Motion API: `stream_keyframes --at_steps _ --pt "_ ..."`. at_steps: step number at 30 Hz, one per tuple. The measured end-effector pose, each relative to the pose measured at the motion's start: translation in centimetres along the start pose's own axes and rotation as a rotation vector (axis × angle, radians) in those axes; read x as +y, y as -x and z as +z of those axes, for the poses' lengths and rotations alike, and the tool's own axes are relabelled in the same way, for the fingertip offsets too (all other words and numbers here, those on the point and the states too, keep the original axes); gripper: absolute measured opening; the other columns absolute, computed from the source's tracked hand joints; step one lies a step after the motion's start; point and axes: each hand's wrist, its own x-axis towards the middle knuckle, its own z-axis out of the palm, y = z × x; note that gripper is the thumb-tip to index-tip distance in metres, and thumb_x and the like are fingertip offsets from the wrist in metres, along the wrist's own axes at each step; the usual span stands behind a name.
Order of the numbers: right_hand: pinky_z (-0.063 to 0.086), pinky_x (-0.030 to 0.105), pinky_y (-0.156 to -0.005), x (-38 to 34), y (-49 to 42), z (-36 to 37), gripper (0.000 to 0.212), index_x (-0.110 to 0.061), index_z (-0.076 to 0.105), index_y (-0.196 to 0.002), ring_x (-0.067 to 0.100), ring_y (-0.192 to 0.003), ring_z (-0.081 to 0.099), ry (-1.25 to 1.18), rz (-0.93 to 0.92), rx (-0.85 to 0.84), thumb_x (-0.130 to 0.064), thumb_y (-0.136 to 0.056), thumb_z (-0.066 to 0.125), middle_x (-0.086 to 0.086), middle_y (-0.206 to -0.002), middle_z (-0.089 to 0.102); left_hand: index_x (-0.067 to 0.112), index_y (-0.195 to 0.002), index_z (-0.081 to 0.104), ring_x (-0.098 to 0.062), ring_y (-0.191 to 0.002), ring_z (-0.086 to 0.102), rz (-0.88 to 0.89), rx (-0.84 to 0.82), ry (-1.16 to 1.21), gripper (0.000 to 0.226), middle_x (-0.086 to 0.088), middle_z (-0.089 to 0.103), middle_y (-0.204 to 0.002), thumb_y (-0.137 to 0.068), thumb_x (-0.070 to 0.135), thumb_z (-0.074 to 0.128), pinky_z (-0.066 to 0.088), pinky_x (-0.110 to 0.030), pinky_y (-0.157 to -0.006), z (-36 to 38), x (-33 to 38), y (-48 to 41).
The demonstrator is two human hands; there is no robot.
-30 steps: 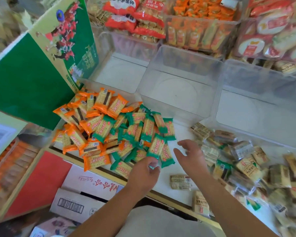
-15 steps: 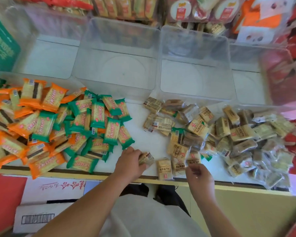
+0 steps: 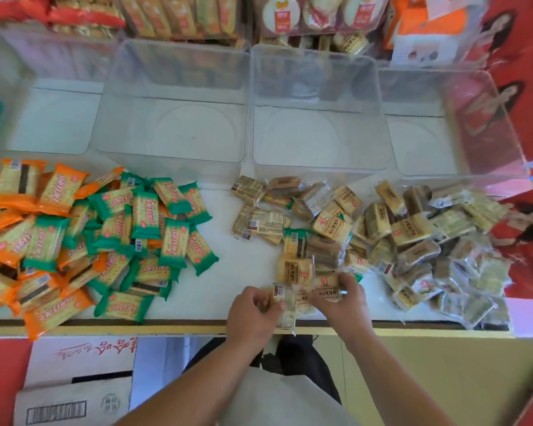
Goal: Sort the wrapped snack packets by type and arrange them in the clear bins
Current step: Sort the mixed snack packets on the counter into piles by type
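Grip L: left hand [image 3: 254, 312] at near edge of counter [image 3: 225, 272], fingers curled round clear-wrapped packet [image 3: 285, 305], barcode end up.
Grip R: right hand [image 3: 343, 302] just right of L, fingers curled onto tan packet [image 3: 329, 294], holding it at its right end.
Gap betw. hands: narrow; the 2 held packets side by side, touching or overlapping, cannot tell which.
Tan pile [image 3: 410, 235]: ahead & right of both hands, spread toward right end of counter; nearest packets right at R fingers.
Stray: 1 green packet [image 3: 293, 244] inside tan pile, straight ahead of grip, near.
Green pile [image 3: 148, 222]: ahead & left of L hand, bare counter in between.
Orange pile [image 3: 22, 232]: further left, beyond green, mixed w/ it at the border; 1 or 2 poking past near edge of counter.
Bins: 4 clear bins in a row beyond the piles, well apart from hands; 3rd from left [image 3: 314, 72] straight ahead of grip, 2nd [image 3: 173, 72] ahead-left, 1st [image 3: 43, 72] far left, 4th [image 3: 462, 96] ahead-right.
Behind bins: stocked snack packs [image 3: 182, 13], red, orange & white.
Below-left of L hand: cardboard box [image 3: 74, 395] w/ printed barcode, lower than counter.
Right of R hand, far: red poster [image 3: 526, 142].
Forearms: bare, both coming up from bottom of view.
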Motion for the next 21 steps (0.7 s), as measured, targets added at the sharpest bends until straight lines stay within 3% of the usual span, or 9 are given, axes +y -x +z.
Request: stream_keyframes --at_steps 2,4,6,8,12,14,17,21 --pt "0.052 0.035 -0.091 0.0 0.1 0.4 0.068 -0.021 0.052 -0.127 0.015 -0.102 0.059 -0.015 0.042 -0.048 -0.038 -0.072 0.089 -0.001 -0.126 0.047 0.023 -0.118 0.053 -0.013 -0.095 0.066 -0.105 -0.017 0.113 0.054 0.006 0.067 -0.107 -0.080 0.046 0.084 0.054 -0.030 -0.085 0.4 -0.1 -0.1" --pt "0.058 0.037 -0.084 0.0 0.2 1.0 0.047 -0.020 0.058 -0.109 0.016 -0.092 0.064 -0.029 0.039 -0.079 -0.035 -0.075 0.087 0.003 -0.117 0.059 0.022 -0.125 0.048 -0.014 -0.098 0.068 -0.190 -0.066 0.280 0.064 0.003 0.067 -0.111 -0.078 0.037 0.088 0.055 -0.032 -0.092 0.9 -0.1 -0.4" --pt "0.059 0.036 -0.077 -0.3 0.7 1.3 0.027 -0.021 0.060 -0.101 0.018 -0.085 0.066 -0.048 0.010 -0.090 -0.026 -0.084 0.081 0.004 -0.101 0.068 0.016 -0.119 0.058 -0.012 -0.093 0.071 -0.178 -0.090 0.344 0.058 0.004 0.072 -0.105 -0.074 0.032 0.091 0.059 -0.030 -0.086 1.0 -0.1 -0.6" --pt "0.057 0.035 -0.073 -0.6 1.1 1.2 0.020 -0.020 0.061 -0.100 0.020 -0.083 0.067 -0.066 -0.017 -0.088 -0.022 -0.088 0.078 0.001 -0.092 0.070 0.020 -0.116 0.064 -0.010 -0.089 0.073 -0.143 -0.112 0.374 0.056 0.005 0.074 -0.101 -0.070 0.031 0.094 0.061 -0.029 -0.080 0.6 0.0 -0.7" --pt "0.053 0.025 -0.074 -0.7 1.9 0.2 0.033 -0.022 0.065 -0.106 0.008 -0.085 0.071 -0.242 0.018 -0.048 -0.028 -0.082 0.086 -0.006 -0.095 0.074 0.029 -0.113 0.059 -0.010 -0.091 0.070 -0.121 -0.117 0.354 0.052 0.005 0.070 -0.103 -0.072 0.031 0.091 0.058 -0.028 -0.080 -1.4 0.3 -0.2" --pt "0.054 0.027 -0.078 -0.5 2.3 -0.1 0.028 -0.017 0.071 -0.100 0.011 -0.086 0.074 -0.320 0.034 -0.105 -0.033 -0.082 0.086 -0.002 -0.093 0.078 0.030 -0.113 0.061 -0.010 -0.092 0.069 -0.116 -0.084 0.389 0.047 0.007 0.070 -0.103 -0.075 0.032 0.088 0.057 -0.028 -0.079 -2.8 0.3 0.2" --pt "0.050 0.027 -0.077 -0.6 3.0 1.3 0.026 -0.024 0.074 -0.098 0.015 -0.094 0.071 -0.300 0.082 -0.204 -0.042 -0.082 0.084 -0.005 -0.099 0.074 0.028 -0.110 0.063 -0.007 -0.086 0.072 -0.126 0.003 0.523 0.042 0.008 0.074 -0.099 -0.077 0.033 0.089 0.054 -0.022 -0.073 -5.2 0.1 0.4" --pt "0.056 0.036 -0.084 -0.5 2.9 4.1 0.048 -0.027 0.064 -0.114 0.014 -0.098 0.068 -0.309 0.109 -0.095 -0.047 -0.076 0.087 -0.003 -0.113 0.068 0.021 -0.113 0.069 -0.006 -0.088 0.075 -0.066 -0.070 0.616 0.042 0.007 0.079 -0.099 -0.077 0.029 0.090 0.060 -0.031 -0.086 -6.7 0.9 -0.9"
